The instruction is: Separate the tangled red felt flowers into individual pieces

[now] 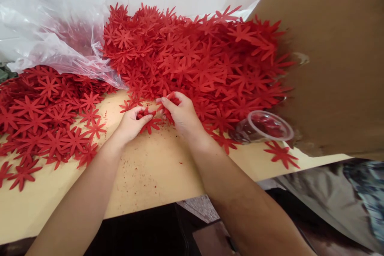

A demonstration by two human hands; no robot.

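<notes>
Both hands meet at the front edge of a large heap of red flower-shaped cutouts (192,56). My left hand (134,122) is closed, thumb against fingers, on a red flower cutout (147,114). Close beside it on the right, my right hand (180,112) pinches another red flower cutout (168,115), mostly hidden by the fingers. A loose flower cutout (151,126) lies on the table just under the hands. Small red scraps are scattered on the yellowish tabletop (144,168) between my forearms.
A second pile of red flower cutouts (45,116) spreads at the left, partly under a clear plastic bag (69,48). At the right, a clear plastic cup (261,128) lies tipped near a single cutout (281,155). A large cardboard box (336,60) stands beyond it.
</notes>
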